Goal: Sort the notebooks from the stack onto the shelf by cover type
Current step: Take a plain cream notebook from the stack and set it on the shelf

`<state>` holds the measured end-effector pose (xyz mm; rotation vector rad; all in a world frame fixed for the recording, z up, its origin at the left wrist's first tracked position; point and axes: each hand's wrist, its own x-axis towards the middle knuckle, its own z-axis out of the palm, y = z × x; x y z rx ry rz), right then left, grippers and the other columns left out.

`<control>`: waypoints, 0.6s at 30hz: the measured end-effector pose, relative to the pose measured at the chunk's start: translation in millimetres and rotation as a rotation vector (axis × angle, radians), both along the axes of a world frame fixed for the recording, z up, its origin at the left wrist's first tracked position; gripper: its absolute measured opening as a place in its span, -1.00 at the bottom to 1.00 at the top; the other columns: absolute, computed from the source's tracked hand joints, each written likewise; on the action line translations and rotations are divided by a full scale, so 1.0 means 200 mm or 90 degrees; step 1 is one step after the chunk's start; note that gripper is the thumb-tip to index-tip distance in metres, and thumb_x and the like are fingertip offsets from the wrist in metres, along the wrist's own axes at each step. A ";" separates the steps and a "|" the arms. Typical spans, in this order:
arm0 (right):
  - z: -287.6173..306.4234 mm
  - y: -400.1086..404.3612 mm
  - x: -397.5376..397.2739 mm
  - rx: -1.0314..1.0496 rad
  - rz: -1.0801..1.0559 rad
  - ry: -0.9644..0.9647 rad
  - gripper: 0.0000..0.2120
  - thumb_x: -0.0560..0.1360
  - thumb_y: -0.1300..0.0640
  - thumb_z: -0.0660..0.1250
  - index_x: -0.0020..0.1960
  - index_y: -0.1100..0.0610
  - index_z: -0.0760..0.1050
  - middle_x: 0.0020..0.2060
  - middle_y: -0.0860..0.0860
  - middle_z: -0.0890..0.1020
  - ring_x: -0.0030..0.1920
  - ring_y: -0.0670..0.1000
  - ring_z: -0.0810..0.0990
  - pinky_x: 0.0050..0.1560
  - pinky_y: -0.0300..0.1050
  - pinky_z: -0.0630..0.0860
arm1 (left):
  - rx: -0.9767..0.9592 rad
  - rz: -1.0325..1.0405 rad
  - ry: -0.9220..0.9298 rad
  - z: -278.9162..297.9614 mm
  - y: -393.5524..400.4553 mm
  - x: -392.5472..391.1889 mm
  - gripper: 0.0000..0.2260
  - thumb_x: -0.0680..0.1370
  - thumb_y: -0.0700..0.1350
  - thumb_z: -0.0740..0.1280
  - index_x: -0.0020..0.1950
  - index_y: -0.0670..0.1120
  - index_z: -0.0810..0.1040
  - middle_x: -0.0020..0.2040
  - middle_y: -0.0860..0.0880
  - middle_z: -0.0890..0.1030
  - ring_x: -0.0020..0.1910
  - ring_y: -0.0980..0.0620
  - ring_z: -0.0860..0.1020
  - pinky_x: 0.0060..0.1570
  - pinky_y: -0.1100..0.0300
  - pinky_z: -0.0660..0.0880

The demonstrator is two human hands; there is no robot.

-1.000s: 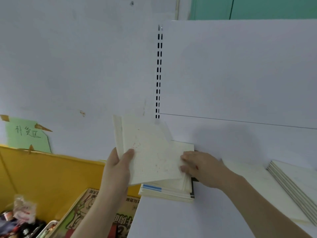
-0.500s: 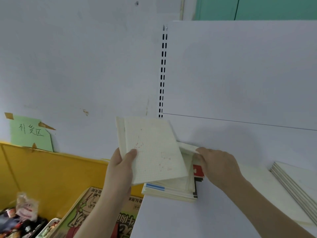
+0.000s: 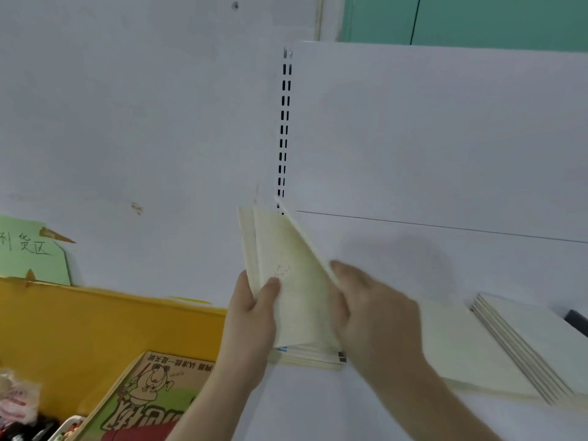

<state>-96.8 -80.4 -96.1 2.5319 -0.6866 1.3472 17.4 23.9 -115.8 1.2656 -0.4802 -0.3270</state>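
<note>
Above the stack on the white shelf, we gripped a cream notebook with our left hand. Our right hand pinched its right edge. More notebooks lay far right.

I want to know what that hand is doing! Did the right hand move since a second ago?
Yes. The right hand came up off the stack on the shelf and moved left to the cream notebook that the left hand holds.

A green paper sign taped to the wall above the yellow bin reads "货区" in handwriting; its first character is cut off.
</note>
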 end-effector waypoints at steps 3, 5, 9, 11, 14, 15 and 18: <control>-0.10 0.12 0.05 -0.015 0.018 0.045 -0.65 0.60 0.01 0.14 0.18 0.16 0.60 0.00 0.02 0.69 -0.13 0.07 0.63 -0.26 -0.03 0.56 | -0.025 -0.018 -0.003 0.01 -0.04 -0.08 -0.90 0.64 -0.04 0.26 0.10 0.12 0.56 -0.07 0.07 0.71 -0.06 0.04 0.69 0.01 -0.08 0.63; -0.14 0.14 0.05 0.001 0.016 0.035 -0.60 0.63 -0.02 0.11 0.23 0.19 0.58 0.09 0.07 0.66 -0.02 0.11 0.61 -0.15 0.03 0.57 | -0.046 -0.026 -0.004 0.02 -0.04 -0.11 -0.90 0.64 -0.02 0.27 0.13 0.10 0.55 -0.06 0.10 0.71 -0.06 0.10 0.69 -0.03 0.03 0.62; -0.20 0.19 0.00 0.002 0.049 0.036 -0.56 0.62 0.00 0.08 0.33 0.21 0.53 0.24 0.11 0.59 0.06 0.14 0.58 -0.07 0.03 0.56 | -0.055 -0.068 -0.030 0.03 -0.05 -0.13 -0.75 0.52 0.04 0.44 0.16 0.05 0.53 -0.03 0.05 0.72 -0.02 0.05 0.70 -0.04 0.03 0.63; -0.20 0.18 -0.06 0.019 0.112 0.064 -0.54 0.60 -0.01 0.10 0.39 0.17 0.48 0.33 0.07 0.53 0.16 0.13 0.54 0.06 0.01 0.53 | -0.053 -0.088 -0.018 0.02 -0.05 -0.12 -0.71 0.50 -0.04 0.49 0.17 0.05 0.53 -0.01 0.01 0.72 0.00 -0.01 0.71 0.00 -0.06 0.64; -0.16 0.09 -0.16 0.102 0.126 0.025 -0.54 0.58 -0.05 0.11 0.36 0.15 0.50 0.35 0.03 0.52 0.25 0.07 0.49 0.22 0.04 0.50 | -0.048 -0.119 -0.030 0.01 -0.05 -0.13 -0.75 0.55 -0.11 0.44 0.19 0.08 0.54 0.02 0.03 0.72 0.02 -0.01 0.70 0.06 -0.13 0.63; -0.14 0.04 -0.19 0.151 0.079 -0.007 -0.51 0.58 -0.09 0.11 0.38 0.16 0.46 0.35 0.03 0.50 0.30 0.05 0.46 0.27 0.05 0.48 | -0.056 -0.140 -0.038 0.00 -0.05 -0.13 -0.74 0.55 -0.10 0.45 0.21 0.08 0.54 0.05 0.03 0.71 0.03 -0.01 0.69 0.06 -0.14 0.63; -0.06 -0.11 -0.29 0.458 0.020 -0.059 -0.32 0.55 -0.31 0.15 0.54 0.03 0.18 0.44 -0.09 0.36 0.41 -0.05 0.35 0.34 -0.07 0.37 | -0.057 -0.197 -0.090 -0.03 -0.06 -0.15 -0.63 0.47 0.00 0.48 0.26 0.07 0.52 0.11 0.04 0.69 0.09 0.00 0.67 0.06 -0.11 0.63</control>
